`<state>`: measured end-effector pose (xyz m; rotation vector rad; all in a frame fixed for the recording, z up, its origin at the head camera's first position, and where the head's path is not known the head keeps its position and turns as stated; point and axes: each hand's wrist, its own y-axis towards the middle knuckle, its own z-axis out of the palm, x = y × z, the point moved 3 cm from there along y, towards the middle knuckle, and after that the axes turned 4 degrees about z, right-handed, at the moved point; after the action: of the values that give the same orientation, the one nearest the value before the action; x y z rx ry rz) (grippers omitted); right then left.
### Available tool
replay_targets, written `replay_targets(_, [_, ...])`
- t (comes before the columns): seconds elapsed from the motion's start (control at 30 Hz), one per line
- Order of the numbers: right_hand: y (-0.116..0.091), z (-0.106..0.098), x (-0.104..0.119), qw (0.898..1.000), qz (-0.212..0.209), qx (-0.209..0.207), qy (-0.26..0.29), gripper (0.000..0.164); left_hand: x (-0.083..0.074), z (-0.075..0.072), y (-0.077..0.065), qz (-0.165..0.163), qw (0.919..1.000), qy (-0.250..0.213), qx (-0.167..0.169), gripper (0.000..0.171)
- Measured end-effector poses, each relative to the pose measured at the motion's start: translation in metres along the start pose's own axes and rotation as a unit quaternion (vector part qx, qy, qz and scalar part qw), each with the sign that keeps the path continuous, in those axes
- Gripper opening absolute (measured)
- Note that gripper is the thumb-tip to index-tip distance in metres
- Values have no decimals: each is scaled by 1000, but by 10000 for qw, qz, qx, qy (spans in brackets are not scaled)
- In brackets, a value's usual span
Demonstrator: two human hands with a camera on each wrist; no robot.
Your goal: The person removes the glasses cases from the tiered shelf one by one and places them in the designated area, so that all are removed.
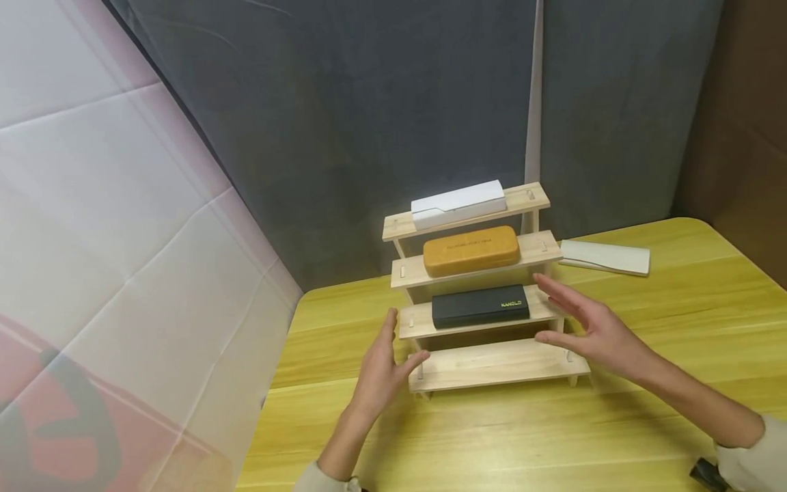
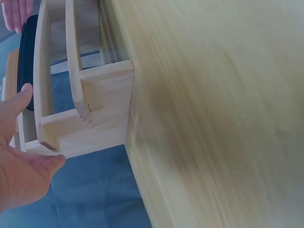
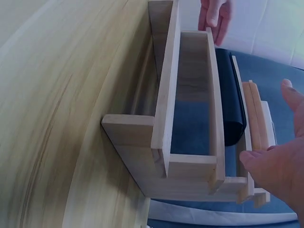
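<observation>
1. A tiered wooden rack [image 1: 498,367] stands on the table [image 1: 510,437], bearing a white case [image 1: 458,207], orange case [image 1: 472,254] and black case [image 1: 473,309], top downward.
2. Pale case [image 1: 605,257] lies beyond the right hand [image 1: 605,339]; grey curtain [image 1: 344,137] behind.
3. Black case: yellow letters starting "KAN", rest unclear; orange case: lettering too small to read.
4. Left hand [image 1: 378,372] and right hand flank the rack, fingers extended, thumbs apart.

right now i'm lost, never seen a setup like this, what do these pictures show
There's no machine, just a person's left hand and right hand, both bare. The wide picture is taken from the head, the other two from each wrist. On the wooden table stands a stepped wooden rack carrying, from top down, a white case, an orange case and a black case. A flat pale case lies to the rack's right. The hands flank the rack, holding nothing.
</observation>
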<state>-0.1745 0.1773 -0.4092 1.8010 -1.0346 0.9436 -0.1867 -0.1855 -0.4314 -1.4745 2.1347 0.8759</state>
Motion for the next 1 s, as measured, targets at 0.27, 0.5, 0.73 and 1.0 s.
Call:
replay_targets(0.27, [5, 9, -2, 9994, 183, 60, -288, 88, -3, 3, 5, 120, 9999, -78, 22, 102])
replay_targets(0.5, [8, 16, -7, 9989, 244, 109, -388, 88, -4, 5, 9, 20, 9999, -92, 56, 102])
replay_targets(0.73, [17, 19, -9, 9978, 256, 107, -596, 90, -2, 8, 15, -44, 9999, -132, 37, 100])
replay_targets(1.0, [27, 22, -9, 9982, 227, 93, -553, 85, -2, 9, 19, -205, 9997, -148, 9, 97])
